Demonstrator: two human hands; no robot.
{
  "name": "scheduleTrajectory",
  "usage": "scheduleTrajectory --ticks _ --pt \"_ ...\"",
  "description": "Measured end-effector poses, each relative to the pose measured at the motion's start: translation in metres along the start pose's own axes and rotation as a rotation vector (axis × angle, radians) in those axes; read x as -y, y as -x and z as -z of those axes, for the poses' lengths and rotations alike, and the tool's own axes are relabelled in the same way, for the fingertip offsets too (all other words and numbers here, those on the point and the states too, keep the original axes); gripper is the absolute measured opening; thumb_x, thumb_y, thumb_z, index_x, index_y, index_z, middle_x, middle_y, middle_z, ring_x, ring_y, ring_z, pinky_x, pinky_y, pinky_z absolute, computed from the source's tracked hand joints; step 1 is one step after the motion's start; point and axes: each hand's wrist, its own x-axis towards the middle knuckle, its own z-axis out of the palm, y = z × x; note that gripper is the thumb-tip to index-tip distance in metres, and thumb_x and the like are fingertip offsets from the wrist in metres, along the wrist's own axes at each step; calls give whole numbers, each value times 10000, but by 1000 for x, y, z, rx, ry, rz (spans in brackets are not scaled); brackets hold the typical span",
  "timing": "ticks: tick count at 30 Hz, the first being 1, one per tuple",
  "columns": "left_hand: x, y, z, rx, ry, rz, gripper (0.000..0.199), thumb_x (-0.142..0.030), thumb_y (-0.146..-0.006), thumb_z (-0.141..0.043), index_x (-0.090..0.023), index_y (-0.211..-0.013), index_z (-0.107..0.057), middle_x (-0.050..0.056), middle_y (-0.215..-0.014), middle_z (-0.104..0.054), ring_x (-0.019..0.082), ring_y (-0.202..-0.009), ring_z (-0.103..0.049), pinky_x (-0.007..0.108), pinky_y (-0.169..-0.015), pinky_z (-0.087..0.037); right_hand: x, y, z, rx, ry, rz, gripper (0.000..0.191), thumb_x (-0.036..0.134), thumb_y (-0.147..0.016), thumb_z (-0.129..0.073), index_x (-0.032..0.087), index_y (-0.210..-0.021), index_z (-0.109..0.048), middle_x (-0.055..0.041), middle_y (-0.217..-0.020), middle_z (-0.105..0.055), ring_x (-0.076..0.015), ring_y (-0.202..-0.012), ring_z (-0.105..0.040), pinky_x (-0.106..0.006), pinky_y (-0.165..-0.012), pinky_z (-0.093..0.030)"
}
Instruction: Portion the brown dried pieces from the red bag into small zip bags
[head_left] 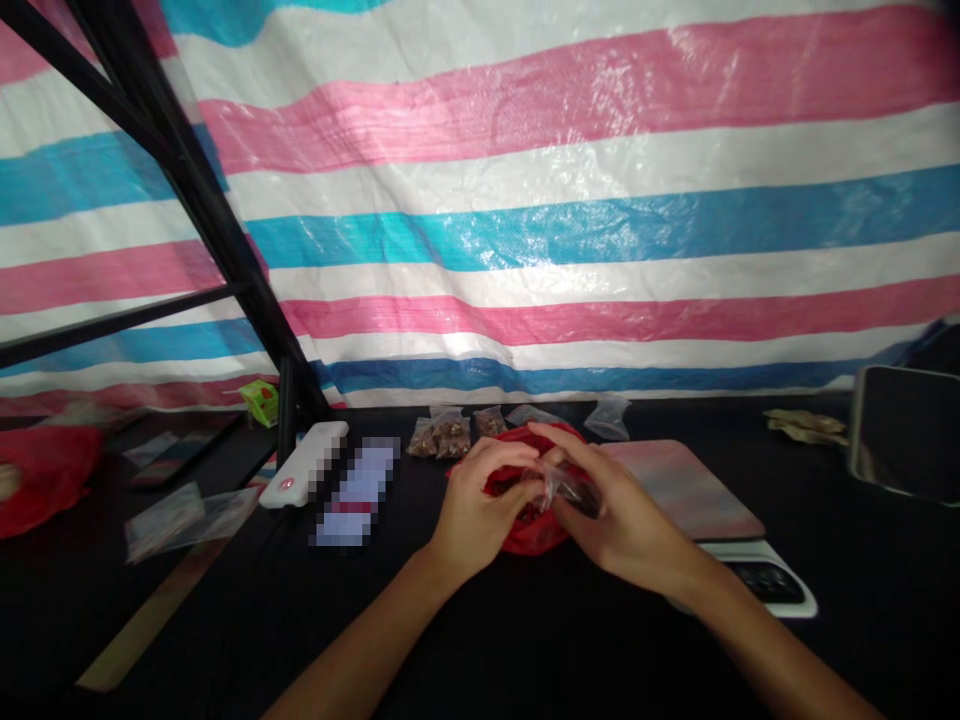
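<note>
My left hand (480, 510) and my right hand (611, 510) meet at the middle of the table, both pinching a small clear plastic bag (553, 483). The bag is above a red plastic bag (529, 540) that lies open, with dark bits inside, partly hidden by my fingers. Behind my hands lie small clear bags filled with brown pieces (452, 436). To the right of my right hand sits a scale with a flat, shiny plate (686, 485) and a dark display panel.
A white device (306, 465) and a blurred-out phone (358, 492) lie on the left. Farther left are clear bags (187, 520) and another red bag (45, 480). A dark-screened device (906, 432) stands at the right. Black frame bars (202, 225) and striped sheeting rise behind.
</note>
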Motion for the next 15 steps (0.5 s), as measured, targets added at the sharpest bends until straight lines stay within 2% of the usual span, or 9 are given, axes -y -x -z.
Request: scheduleTrajectory --ticks 2,5,7,10,13,15 --pt "3 1 0 4 77 63 268 -275 -887 -778 -240 -1151 -741 57 -1078 -800 216 -1020 -734 326 -961 -534 -1 0 -5 -15 -121 -49 689 196 -892 -635 333 -1538 -436 -57 -1219 -712 -240 -1109 -689 -410 -1003 -557" --pt "7 0 1 -3 213 129 383 -334 -966 -683 -245 -1337 -646 82 -1182 -791 223 -1134 -727 354 -1058 -507 -2 -3 0 -14 -269 -136 641 258 -928 -643 321 -1529 -430 -48 -1167 -727 -222 -1054 -707 -401 -988 -565" --pt "9 -2 1 -26 288 160 422 -367 -972 -673 -235 -1370 -620 99 -1202 -786 234 -1177 -714 375 -1097 -486 -1 -5 7 -50 -339 -180 585 299 -935 -649 303 -1490 -467 -44 -1134 -735 -217 -1027 -711 -390 -970 -568" --pt "9 -5 2 -46 392 237 459 -394 -957 -692 -210 -1370 -616 124 -1172 -793 245 -1127 -735 400 -1083 -497 0 -8 20 -121 -387 -219 515 321 -911 -667 272 -1407 -540 -39 -1094 -749 -212 -991 -716 -360 -938 -566" --pt "8 -8 4 -38 539 317 502 -388 -951 -703 -203 -1404 -591 147 -1237 -767 257 -1144 -729 415 -1076 -498 -5 -11 33 -154 -326 -227 501 310 -887 -638 260 -1379 -562 -33 -1076 -766 -212 -957 -729 -336 -884 -568" --pt "8 -9 5 -20 684 373 513 -369 -953 -703 -197 -1421 -578 162 -1314 -729 276 -1229 -693 435 -1116 -469 -11 -11 44 -165 -100 -224 453 292 -866 -609 266 -1317 -619 -21 -1026 -783 -213 -902 -741 -320 -826 -563"
